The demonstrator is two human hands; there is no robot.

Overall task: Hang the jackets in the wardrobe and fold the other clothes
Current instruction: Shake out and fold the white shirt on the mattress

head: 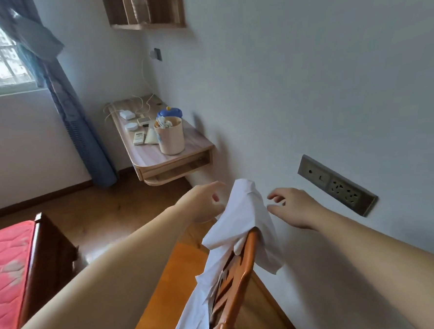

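A thin white cotton garment (240,224) hangs draped over the top rail of an orange wooden chair (239,277) that stands close against the pale wall (307,82). Part of it falls down the seat side of the backrest and a shorter flap hangs on the wall side.

It looks light, soft and limp, so it should lift off with little effort but will sag and bunch wherever it is not supported. The raised hump at the far end of the rail, between the two hands, seems the best place to take it, ideally with both hands spaced apart so it opens out for folding.

The left hand (205,203) is at the cloth's left edge with fingers curled; whether they already pinch the fabric I cannot tell, since the fingertips sit behind the fold. The right hand (293,208) hovers just beside the cloth on the wall side, fingers spread and loosely bent, holding nothing.

The garment's lower part runs out of frame, so its type, shirt or otherwise, is unclear. No wardrobe is in view. Beyond are a wall-mounted wooden shelf (164,152) with small items, a grey socket panel (336,185) and a red mattress (6,266).
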